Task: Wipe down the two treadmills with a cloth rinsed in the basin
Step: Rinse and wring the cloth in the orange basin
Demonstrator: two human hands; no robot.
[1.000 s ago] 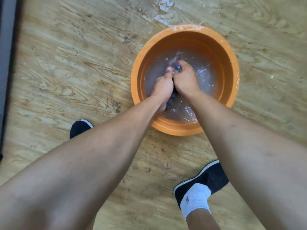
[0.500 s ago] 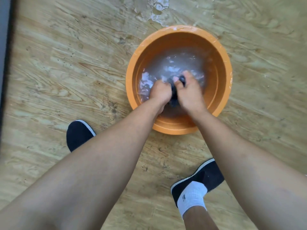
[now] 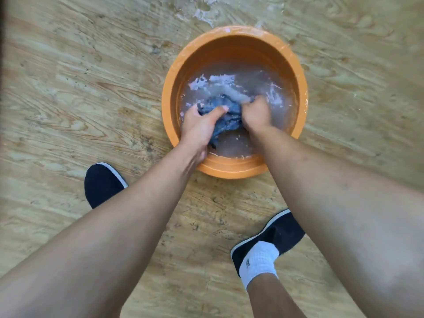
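Orange basin (image 3: pixel 234 171) holds cloudy water; both hands' fingers (image 3: pixel 220 110) clench the blue cloth (image 3: pixel 226 115).

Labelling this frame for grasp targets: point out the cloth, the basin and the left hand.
cloth (image 3: pixel 226 115), head view, on the blue bunched fabric between the hands.
basin (image 3: pixel 231 169), head view, on the near orange outer wall.
left hand (image 3: pixel 199 127), head view, on the back of the hand.

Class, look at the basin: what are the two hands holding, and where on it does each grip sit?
Both hold the blue cloth in the basin's water: left hand grips its left end, right hand its right end.
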